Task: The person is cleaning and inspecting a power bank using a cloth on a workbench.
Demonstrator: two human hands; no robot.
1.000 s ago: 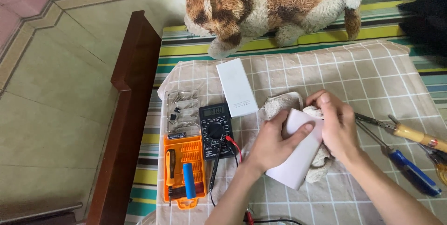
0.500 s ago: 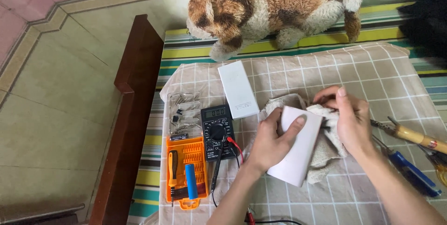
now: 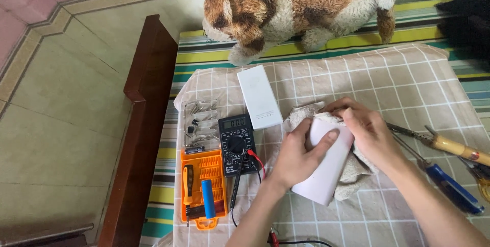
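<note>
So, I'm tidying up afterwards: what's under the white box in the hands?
Under the white box lies a crumpled beige cloth, on the checked sheet. The left hand and right hand cover the box's upper end; anything beneath the cloth is hidden.

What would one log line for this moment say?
left hand: grips white box | right hand: presses cloth on box top | beside: multimeter, orange bit case

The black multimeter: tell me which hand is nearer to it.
Left. The left hand grips the white box just right of the multimeter. The right hand sits farther right, across the box, on the cloth.
</note>
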